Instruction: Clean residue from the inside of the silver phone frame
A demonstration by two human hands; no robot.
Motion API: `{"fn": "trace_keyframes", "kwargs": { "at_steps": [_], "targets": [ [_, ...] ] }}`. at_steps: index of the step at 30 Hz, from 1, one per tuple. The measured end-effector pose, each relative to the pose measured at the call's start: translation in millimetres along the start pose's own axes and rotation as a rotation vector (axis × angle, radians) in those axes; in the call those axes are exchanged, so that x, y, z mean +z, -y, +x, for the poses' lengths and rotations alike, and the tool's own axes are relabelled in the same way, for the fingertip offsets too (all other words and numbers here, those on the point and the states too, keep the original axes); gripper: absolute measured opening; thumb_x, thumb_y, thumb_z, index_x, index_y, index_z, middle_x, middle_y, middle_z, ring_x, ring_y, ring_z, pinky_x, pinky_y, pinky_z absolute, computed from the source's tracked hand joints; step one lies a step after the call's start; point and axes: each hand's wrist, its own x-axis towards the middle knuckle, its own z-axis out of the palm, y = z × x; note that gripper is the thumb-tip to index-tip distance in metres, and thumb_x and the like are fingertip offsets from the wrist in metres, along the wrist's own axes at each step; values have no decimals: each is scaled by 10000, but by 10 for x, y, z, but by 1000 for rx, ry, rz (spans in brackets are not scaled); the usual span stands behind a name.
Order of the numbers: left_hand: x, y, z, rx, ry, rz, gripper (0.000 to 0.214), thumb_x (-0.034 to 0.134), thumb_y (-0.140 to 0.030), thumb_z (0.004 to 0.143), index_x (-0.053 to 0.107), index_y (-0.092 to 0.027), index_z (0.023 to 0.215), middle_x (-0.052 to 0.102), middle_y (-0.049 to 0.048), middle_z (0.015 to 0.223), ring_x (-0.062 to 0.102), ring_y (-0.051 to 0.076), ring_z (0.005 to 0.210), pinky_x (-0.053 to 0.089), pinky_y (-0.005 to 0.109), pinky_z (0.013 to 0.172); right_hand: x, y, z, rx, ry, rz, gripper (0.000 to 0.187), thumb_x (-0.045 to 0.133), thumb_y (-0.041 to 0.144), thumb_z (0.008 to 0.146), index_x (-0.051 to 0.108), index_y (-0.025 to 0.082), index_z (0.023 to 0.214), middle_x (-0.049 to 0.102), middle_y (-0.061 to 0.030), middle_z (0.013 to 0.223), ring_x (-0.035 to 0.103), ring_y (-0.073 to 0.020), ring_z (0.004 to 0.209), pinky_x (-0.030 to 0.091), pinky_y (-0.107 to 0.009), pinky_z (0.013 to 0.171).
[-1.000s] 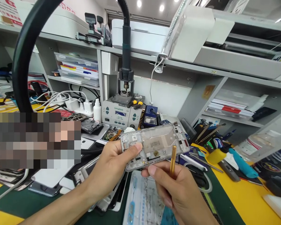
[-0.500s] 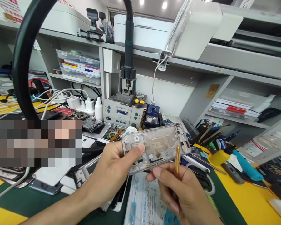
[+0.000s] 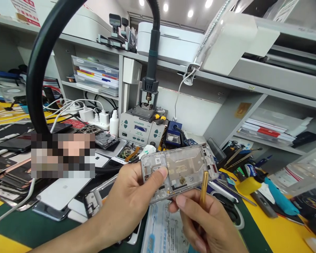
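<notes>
My left hand [image 3: 137,189] grips the left end of a silver phone frame [image 3: 186,168], its thumb pressed on the inner face. The frame is tilted, with its bare interior toward me; a small square label and a round brownish spot show inside. A slim gold-coloured, pen-like tool [image 3: 204,188] stands up between the fingers of my right hand [image 3: 202,214], which is closed around it. My right fingertips are at the frame's lower edge; whether they touch it I cannot tell. The lower end of the tool is hidden by my hand.
A hot-air rework station [image 3: 139,128] stands behind, and a thick black hose [image 3: 38,70] loops at left. Phones and phone parts [image 3: 65,196] crowd the left bench. Tweezers [image 3: 237,154], a yellow-capped bottle [image 3: 249,184] and scissors [image 3: 230,207] lie at right.
The whole view has shifted slightly, so things appear farther right and a little lower. Both hands keep the same hold on the phone frame and the gold-coloured tool.
</notes>
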Motion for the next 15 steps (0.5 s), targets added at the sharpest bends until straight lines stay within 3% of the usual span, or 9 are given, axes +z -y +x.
{"fn": "trace_keyframes", "kwargs": {
  "at_steps": [4, 10, 15],
  "targets": [
    [0, 6, -31, 0, 30, -30, 402, 631, -438, 1035, 649, -192, 718, 638, -66, 612, 593, 92, 642, 468, 160, 621, 4, -8, -2, 5, 2, 2, 497, 921, 621, 708, 740, 161, 766, 389, 118, 351, 231, -5, 326, 190, -173, 380],
    [0, 24, -40, -28, 41, -80, 330, 634, -424, 1039, 702, -203, 804, 697, -63, 664, 651, 97, 635, 502, 172, 641, -30, -32, 12, -3, 8, -58, 526, 901, 654, 733, 761, 154, 813, 399, 112, 349, 266, -9, 326, 185, -169, 379],
    [-2, 1, -49, -11, 50, -42, 439, 579, -520, 1045, 679, -193, 770, 671, -45, 659, 611, 107, 659, 479, 179, 648, -117, -66, 45, -4, 51, -131, 543, 865, 688, 760, 785, 158, 842, 367, 112, 339, 260, -19, 325, 167, -181, 374]
  ]
}}
